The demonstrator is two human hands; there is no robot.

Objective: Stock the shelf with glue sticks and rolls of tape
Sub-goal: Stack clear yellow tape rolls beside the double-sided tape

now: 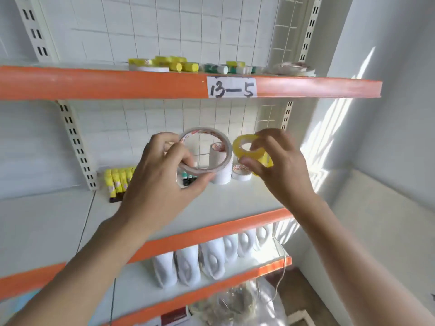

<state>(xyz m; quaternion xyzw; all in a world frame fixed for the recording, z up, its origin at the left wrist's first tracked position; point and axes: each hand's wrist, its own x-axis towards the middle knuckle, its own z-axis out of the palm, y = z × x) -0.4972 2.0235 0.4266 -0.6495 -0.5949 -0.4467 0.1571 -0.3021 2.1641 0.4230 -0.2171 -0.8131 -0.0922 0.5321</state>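
Note:
My left hand (162,170) grips a thin white tape ring (224,142) upright, above the middle shelf (235,203). My right hand (280,165) pinches a yellow tape roll (240,143) just to its right. Behind them on the shelf stand a tall white tape stack (222,175) and a small flat white roll (241,175). Yellow glue sticks (117,180) lie at the shelf's back left. The top shelf (117,82), labelled 13-5, carries yellow tape rolls (162,63), green-and-white glue sticks (223,68) and a clear roll (292,68).
White wire grid panels back the shelves. White wrapped packs (207,257) fill the shelf below. A plastic bag with items (235,300) lies near the floor. A white wall (388,114) closes the right side. Orange front lips edge each shelf.

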